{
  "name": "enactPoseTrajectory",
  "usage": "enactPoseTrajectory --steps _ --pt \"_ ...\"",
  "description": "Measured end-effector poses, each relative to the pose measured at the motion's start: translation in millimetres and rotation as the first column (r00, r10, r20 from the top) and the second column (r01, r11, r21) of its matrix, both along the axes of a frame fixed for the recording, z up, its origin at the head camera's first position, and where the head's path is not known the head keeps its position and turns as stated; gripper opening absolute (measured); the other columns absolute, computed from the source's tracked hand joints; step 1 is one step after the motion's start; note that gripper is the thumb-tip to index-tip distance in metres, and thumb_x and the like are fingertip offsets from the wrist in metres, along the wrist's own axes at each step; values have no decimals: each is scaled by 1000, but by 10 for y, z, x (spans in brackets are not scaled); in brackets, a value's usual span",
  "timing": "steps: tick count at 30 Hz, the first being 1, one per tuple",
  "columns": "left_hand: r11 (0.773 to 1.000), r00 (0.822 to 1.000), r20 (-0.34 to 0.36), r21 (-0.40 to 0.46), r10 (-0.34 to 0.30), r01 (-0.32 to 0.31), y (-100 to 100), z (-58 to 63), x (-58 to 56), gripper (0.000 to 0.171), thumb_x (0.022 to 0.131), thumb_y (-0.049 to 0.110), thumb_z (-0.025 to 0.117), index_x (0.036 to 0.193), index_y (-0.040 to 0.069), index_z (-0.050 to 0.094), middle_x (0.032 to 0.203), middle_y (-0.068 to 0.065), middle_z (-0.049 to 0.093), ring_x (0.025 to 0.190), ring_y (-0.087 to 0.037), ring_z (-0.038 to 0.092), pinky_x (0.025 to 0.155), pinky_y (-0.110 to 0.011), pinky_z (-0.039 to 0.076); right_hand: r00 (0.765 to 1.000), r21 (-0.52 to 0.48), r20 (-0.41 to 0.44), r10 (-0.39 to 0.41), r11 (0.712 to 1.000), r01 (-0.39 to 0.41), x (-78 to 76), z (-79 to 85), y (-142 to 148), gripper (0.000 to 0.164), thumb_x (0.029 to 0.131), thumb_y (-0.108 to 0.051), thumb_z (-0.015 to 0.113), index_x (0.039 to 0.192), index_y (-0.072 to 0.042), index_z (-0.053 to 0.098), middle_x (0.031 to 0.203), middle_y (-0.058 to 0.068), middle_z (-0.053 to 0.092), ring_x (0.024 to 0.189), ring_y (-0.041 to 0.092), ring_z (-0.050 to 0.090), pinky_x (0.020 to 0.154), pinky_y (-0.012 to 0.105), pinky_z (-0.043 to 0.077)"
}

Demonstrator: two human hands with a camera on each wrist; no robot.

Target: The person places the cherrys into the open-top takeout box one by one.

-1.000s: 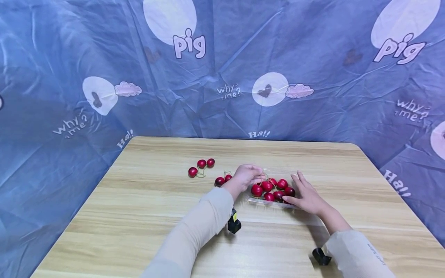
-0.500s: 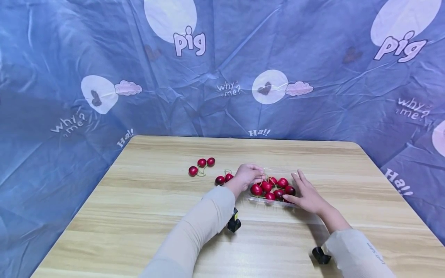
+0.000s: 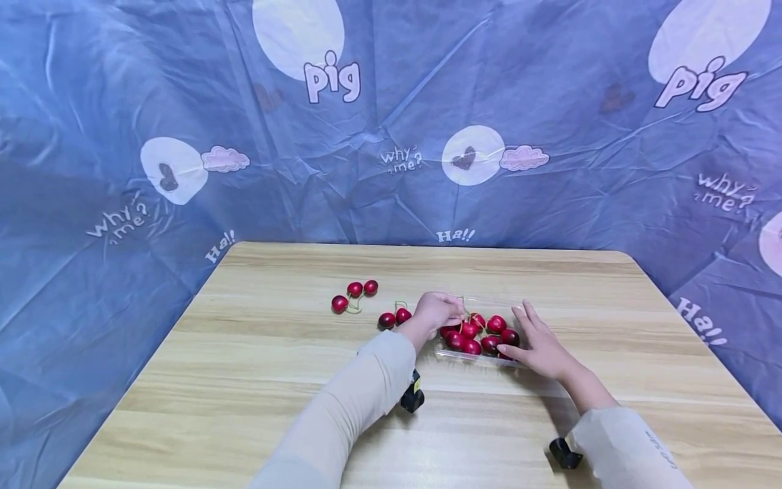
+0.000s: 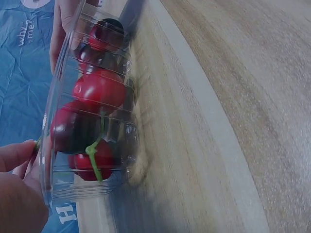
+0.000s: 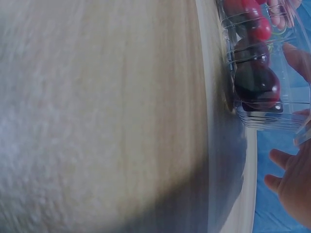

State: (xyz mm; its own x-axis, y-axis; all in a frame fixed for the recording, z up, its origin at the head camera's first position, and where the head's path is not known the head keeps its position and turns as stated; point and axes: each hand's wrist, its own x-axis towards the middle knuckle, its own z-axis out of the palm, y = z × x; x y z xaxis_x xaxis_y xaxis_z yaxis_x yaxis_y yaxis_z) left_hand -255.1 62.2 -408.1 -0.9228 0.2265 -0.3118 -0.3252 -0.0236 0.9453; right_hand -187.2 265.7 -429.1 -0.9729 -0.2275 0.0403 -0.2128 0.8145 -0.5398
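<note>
A clear plastic box [image 3: 479, 359] on the table holds several red and dark red cherries [image 3: 491, 344] with green stems. My left hand [image 3: 435, 310] is over the box's left end, thumb and fingertips pinching a thin green cherry stem [image 4: 36, 145] by the rim. Which cherry hangs from that stem is hard to see. At the opposite end, my right hand [image 3: 542, 346] rests against the box with its fingers spread. Its thumb [image 5: 297, 61] reaches over the rim near the cherries, and the other fingers lie at the outer side.
Three joined cherries [image 3: 339, 304] lie on the wooden table [image 3: 244, 380] at the back left. Closer to my left wrist is a pair of cherries [image 3: 387, 320], partly beside the sleeve. A blue printed cloth [image 3: 391, 204] hangs behind the table.
My left hand has shifted slightly, and the cherries at the box's left end have rearranged beneath it. The right hand and the loose cherries have stayed put.
</note>
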Motion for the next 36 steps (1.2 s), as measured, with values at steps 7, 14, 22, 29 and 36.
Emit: enactPoseTrajectory --steps 7,14,22,29,36 --pt "999 999 -18 -32 -31 30 2 4 8 15 79 -8 54 92 -12 59 80 -17 63 81 -28 61 64 -23 54 1000 -11 4 0 1000 0 1 -2 -4 83 79 -40 58 134 4 16 139 26 -3 119 51 7 91 68 13" --pt "999 998 -60 -38 -14 12 -19 3 4 14 77 -5 57 90 -9 61 81 -14 63 78 -25 61 66 -23 54 1000 -44 -1 1 999 -1 -13 -9 -5 80 79 -37 59 135 3 17 140 25 -4 121 49 5 91 68 12" --pt "998 996 -74 39 55 -53 -41 -7 19 13 78 -4 57 91 -6 61 87 -13 63 77 -21 61 67 -22 53 1000 -53 -10 -3 999 2 -22 -13 1 80 79 -39 58 134 3 17 140 25 -3 121 49 5 91 68 12" --pt "990 989 -73 80 125 -119 -47 -13 59 17 79 3 60 94 -3 62 88 -13 63 78 -19 61 71 -25 53 1000 -57 7 -12 998 12 -4 14 8 82 79 -41 58 135 2 15 140 24 -4 121 48 4 91 68 11" --pt "971 978 -68 147 198 -187 -38 -20 58 21 79 2 59 98 -7 60 87 -14 62 87 -26 60 74 -25 52 1000 -19 5 -7 1000 8 4 30 2 82 79 -42 58 134 3 17 139 25 0 120 50 7 91 68 13"
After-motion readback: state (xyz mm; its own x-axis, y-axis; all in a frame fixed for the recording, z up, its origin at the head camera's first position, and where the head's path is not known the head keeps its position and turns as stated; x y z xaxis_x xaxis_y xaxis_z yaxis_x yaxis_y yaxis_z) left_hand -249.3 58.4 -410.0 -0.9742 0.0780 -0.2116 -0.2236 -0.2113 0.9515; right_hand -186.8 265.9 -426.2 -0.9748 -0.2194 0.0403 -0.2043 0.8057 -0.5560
